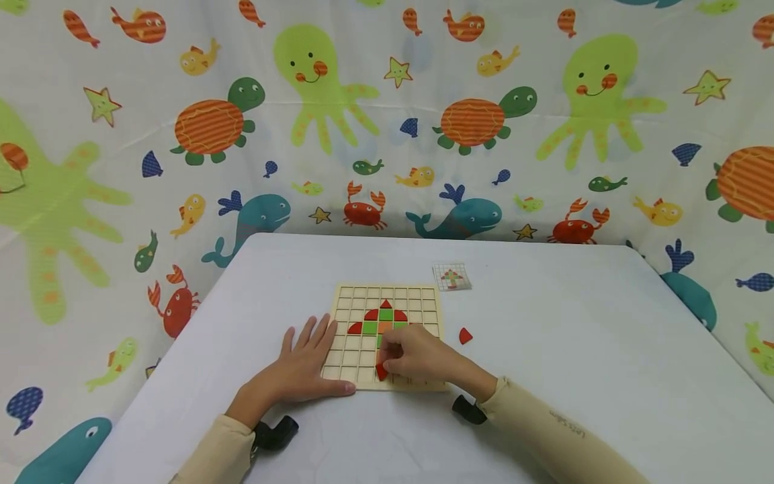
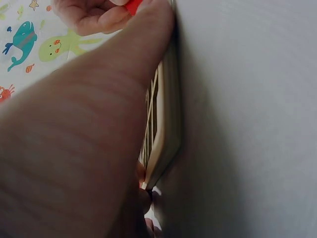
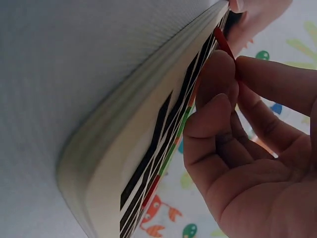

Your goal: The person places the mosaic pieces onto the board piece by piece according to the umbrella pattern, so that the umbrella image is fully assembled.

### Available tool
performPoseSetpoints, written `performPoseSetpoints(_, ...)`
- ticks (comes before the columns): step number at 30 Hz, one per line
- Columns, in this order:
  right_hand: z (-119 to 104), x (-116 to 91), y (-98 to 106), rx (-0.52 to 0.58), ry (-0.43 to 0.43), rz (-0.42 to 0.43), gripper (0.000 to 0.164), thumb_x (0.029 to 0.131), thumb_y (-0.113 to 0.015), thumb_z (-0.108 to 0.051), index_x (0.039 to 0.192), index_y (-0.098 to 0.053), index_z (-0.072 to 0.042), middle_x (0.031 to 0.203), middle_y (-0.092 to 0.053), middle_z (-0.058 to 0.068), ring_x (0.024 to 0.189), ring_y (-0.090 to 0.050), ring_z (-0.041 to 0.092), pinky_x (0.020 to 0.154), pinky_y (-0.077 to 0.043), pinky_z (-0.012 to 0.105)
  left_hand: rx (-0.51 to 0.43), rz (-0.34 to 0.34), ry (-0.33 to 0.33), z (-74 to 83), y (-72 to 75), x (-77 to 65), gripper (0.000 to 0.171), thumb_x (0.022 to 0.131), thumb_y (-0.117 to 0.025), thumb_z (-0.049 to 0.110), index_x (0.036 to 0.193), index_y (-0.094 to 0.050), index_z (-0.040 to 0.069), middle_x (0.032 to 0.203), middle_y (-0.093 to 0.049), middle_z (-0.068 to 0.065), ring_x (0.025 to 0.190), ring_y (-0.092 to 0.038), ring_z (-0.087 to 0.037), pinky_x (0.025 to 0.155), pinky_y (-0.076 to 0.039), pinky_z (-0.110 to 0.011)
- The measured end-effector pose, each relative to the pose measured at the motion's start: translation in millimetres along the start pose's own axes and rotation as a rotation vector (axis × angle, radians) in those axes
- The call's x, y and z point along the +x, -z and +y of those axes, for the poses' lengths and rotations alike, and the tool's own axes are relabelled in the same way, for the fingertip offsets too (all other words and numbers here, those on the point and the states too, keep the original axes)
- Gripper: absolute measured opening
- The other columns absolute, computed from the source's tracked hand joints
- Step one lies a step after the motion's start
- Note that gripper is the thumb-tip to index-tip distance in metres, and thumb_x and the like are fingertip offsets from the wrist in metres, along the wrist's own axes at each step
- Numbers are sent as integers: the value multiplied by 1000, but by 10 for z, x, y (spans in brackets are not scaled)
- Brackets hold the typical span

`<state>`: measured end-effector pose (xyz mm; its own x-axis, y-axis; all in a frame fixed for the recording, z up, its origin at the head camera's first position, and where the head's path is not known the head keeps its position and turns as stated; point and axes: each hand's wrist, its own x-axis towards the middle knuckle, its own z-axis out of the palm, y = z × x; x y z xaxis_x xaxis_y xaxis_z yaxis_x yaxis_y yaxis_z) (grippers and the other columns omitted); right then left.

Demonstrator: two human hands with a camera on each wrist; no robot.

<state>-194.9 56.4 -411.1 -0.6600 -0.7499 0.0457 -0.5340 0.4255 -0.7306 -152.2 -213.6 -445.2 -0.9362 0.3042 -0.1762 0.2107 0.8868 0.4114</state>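
A square wooden grid board lies on the white table, bearing red, green and orange tiles set in a rocket-like pattern. My left hand is spread flat along the board's left side, fingertips at its edge and thumb at the front left corner. Over the lower middle of the grid, my right hand pinches a red tile between thumb and fingers. In the right wrist view this red tile stands tilted on edge, close over the grid. Some tiles are hidden under the right hand.
A loose red fan-shaped tile lies right of the board. Behind the board's far right corner is a small card printed with a similar pattern. A curtain with sea animals hangs behind the table.
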Motion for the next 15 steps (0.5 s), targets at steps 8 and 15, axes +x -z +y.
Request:
performPoseSetpoints(8,-9,-26,-19,-76,-37,-30,18,96,-76,-2,85,-69,-15,72,-61,-9,70,-54,9,65,-47,26,12,-17,3,5,11,13,134,81,-72,81,171,-14,1,178,-4,-22,162,6,-46,121,10,-71)
performPoseSetpoints(15,-9,3,-50,-117,-70,-41,17,98,-75,-7,86,-70,-16,71,-61,-10,71,-54,8,66,-48,25,12,-7,1,-18,16,11,134,81,-72,81,170,-14,0,178,-4,-22,162,5,-47,120,10,-72)
